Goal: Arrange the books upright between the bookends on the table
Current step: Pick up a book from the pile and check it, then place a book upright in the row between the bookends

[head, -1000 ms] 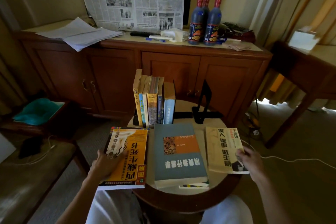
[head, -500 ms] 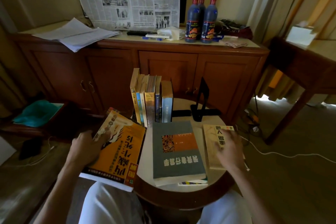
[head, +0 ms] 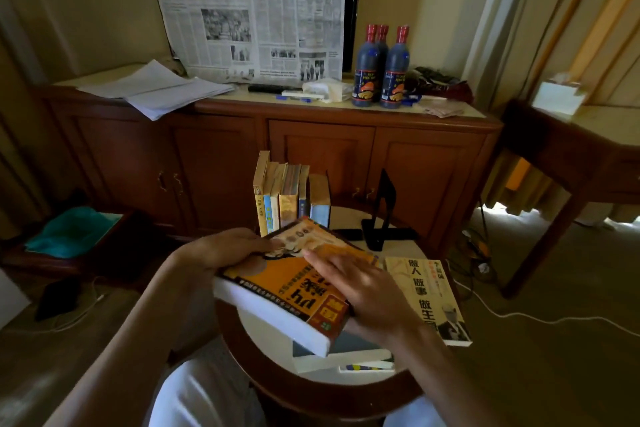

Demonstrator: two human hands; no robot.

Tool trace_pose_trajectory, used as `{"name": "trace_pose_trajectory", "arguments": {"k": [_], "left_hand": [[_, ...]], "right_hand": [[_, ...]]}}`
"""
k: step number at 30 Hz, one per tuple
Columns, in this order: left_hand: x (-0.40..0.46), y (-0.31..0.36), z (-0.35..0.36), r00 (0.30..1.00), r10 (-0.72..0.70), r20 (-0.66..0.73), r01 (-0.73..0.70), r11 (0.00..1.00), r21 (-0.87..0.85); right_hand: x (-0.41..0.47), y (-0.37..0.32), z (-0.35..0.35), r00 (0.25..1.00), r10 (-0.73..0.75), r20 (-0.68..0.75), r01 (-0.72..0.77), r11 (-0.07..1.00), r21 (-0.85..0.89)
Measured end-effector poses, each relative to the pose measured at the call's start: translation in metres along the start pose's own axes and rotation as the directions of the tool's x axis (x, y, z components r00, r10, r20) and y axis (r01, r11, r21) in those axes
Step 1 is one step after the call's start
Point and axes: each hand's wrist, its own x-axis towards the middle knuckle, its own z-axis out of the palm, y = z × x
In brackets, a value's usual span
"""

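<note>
orange book (head: 277, 298) held by both hands.

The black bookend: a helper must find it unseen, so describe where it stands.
On the round table before the wooden cabinet, upright books line the far edge. The black bookend stands right of them, apart: a thin, dark metal plate.

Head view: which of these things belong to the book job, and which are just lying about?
Job:
orange book, held by left hand and right hand
upright books
black bookend
cream book
grey book
round table

Lying about:
three sauce bottles
newspaper
loose papers
teal cloth
</note>
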Motion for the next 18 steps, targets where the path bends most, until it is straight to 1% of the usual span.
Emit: {"name": "trace_pose_trajectory", "arguments": {"k": [1, 2, 3, 4, 5, 6, 7, 8, 9, 10, 11, 12, 14, 15, 16, 18], "left_hand": [[0.003, 0.008, 0.003, 1.000, -0.001, 0.023, 0.001, 0.999, 0.034], [0.006, 0.016, 0.006, 0.999, 0.003, 0.039, -0.003, 1.000, 0.006], [0.013, 0.017, 0.006, 0.999, 0.019, 0.048, -0.015, 0.997, -0.082], [0.017, 0.018, 0.007, 0.996, 0.062, 0.061, -0.048, 0.979, -0.200], [0.025, 0.016, 0.008, 0.992, 0.110, 0.067, -0.086, 0.953, -0.291], [0.031, 0.014, 0.010, 0.984, 0.150, 0.094, -0.110, 0.934, -0.341], [0.040, 0.009, 0.012, 0.982, 0.156, 0.105, -0.110, 0.930, -0.350], [0.050, 0.005, 0.019, 0.987, 0.137, 0.090, -0.101, 0.941, -0.322], [0.059, 0.000, 0.028, 0.993, 0.106, 0.044, -0.092, 0.966, -0.243], [0.069, -0.006, 0.040, 0.996, 0.091, -0.003, -0.091, 0.990, -0.112], [0.079, -0.013, 0.055, 0.995, 0.087, -0.041, -0.086, 0.996, 0.033], [0.091, -0.022, 0.070, 0.993, 0.095, -0.072, -0.081, 0.982, 0.173], [0.114, -0.040, 0.097, 0.983, 0.104, -0.151, -0.030, 0.904, 0.426], [0.125, -0.049, 0.110, 0.974, 0.099, -0.203, 0.020, 0.859, 0.512], [0.131, -0.055, 0.123, 0.962, 0.101, -0.254, 0.061, 0.827, 0.559], [0.131, -0.062, 0.147, 0.952, 0.133, -0.275, 0.069, 0.784, 0.617]], "right_hand": [[-0.004, 0.005, -0.002, 1.000, -0.008, -0.002, 0.008, 1.000, -0.004], [-0.008, 0.012, -0.001, 1.000, 0.012, -0.018, -0.012, 1.000, 0.011], [-0.013, 0.018, 0.001, 0.997, 0.065, -0.040, -0.063, 0.996, 0.057], [-0.016, 0.022, 0.002, 0.987, 0.146, -0.062, -0.136, 0.980, 0.143], [-0.018, 0.024, 0.004, 0.961, 0.263, -0.080, -0.236, 0.939, 0.248], [-0.020, 0.025, 0.006, 0.911, 0.403, -0.092, -0.350, 0.870, 0.348], [-0.021, 0.026, 0.008, 0.833, 0.543, -0.101, -0.461, 0.785, 0.414], [-0.020, 0.029, 0.010, 0.738, 0.666, -0.108, -0.559, 0.693, 0.456], [-0.017, 0.034, 0.011, 0.655, 0.743, -0.139, -0.608, 0.627, 0.487], [-0.014, 0.042, 0.012, 0.603, 0.776, -0.185, -0.611, 0.599, 0.518], [-0.010, 0.051, 0.011, 0.576, 0.785, -0.228, -0.595, 0.594, 0.541], [-0.003, 0.059, 0.009, 0.555, 0.793, -0.253, -0.579, 0.586, 0.567], [0.014, 0.076, 0.009, 0.491, 0.837, -0.240, -0.584, 0.521, 0.623], [0.023, 0.085, 0.013, 0.456, 0.861, -0.224, -0.591, 0.481, 0.648], [0.034, 0.093, 0.019, 0.430, 0.877, -0.215, -0.593, 0.454, 0.665], [0.056, 0.102, 0.032, 0.409, 0.884, -0.227, -0.588, 0.445, 0.675]]}}
